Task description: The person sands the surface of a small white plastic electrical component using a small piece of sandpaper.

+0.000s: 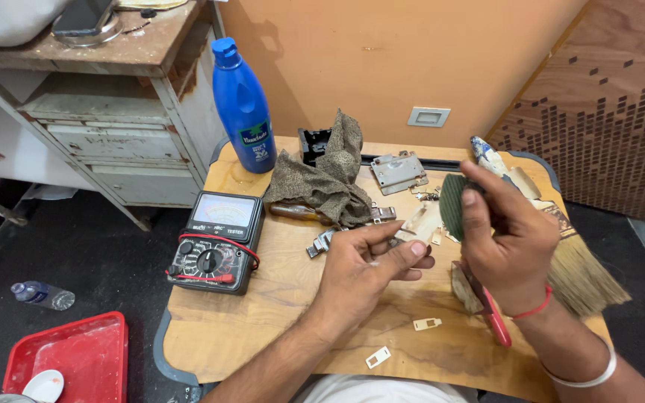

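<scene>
Head view, 1 frame.

Right hand (505,239): raised above the board, fingers and thumb clamped on a dark green round disc (452,205) held on edge, its face turned toward the left hand. A red thread and a pale bangle sit on the wrist.

Left hand (367,269): held just above the board, thumb and forefinger pinched together beside the disc; whether a small part sits between them cannot be told.

Wooden board (278,313): low work surface with rounded corners, bearing all items below.

Multimeter (216,240): black analogue type, red lead looped over its dial, at the board's left edge.

Blue plastic bottle (243,104): upright, cap on, at the far left corner.

Brown speckled cloth (326,175): crumpled, far centre, partly covering a wooden-handled tool (296,212).

Metal bracket plate (399,170): flat, just right of the cloth.

Small white plastic pieces: 2 (427,324) (378,357), loose on the near part of the board, apart from each other.

Red-handled tool (496,321): lying under the right wrist.

Brush (580,272): straw bristles spread over the board's right edge.

Red tray (76,358): on the dark floor to the left, with a small white dish (42,386) in it.

Clear plastic bottle (42,295): lying on the floor near the tray.
</scene>
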